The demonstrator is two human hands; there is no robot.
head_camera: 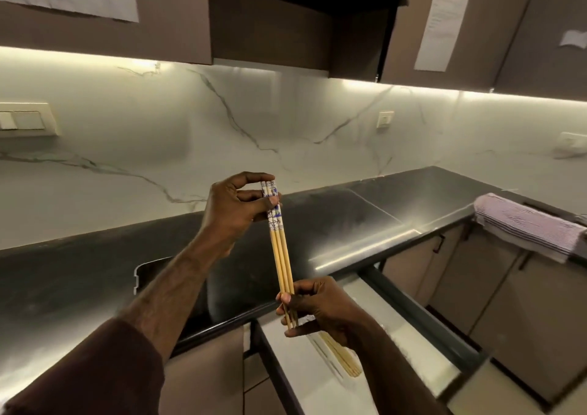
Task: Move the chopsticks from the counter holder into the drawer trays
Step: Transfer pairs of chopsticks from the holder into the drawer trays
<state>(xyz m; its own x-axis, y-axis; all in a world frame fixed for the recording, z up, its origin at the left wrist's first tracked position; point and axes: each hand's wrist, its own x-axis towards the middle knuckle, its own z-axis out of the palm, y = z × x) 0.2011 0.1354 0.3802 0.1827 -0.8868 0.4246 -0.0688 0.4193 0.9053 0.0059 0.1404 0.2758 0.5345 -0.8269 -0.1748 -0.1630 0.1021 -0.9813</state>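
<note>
both hands, left hand [236, 205] and right hand [320, 306], are pinching chopsticks [281, 255] above open drawer [422, 325]; striped towel [527, 224] is hanging nearby on counter [95, 271].

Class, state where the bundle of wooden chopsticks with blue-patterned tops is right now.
In the head view, the bundle of wooden chopsticks with blue-patterned tops stands near upright at centre, left hand pinching its top, right hand its tips, above the open drawer.

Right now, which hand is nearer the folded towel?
The right hand. It holds the chopsticks' plain tips over the open drawer, below-left of the towel. The left hand pinches their patterned tops farther left.
</note>
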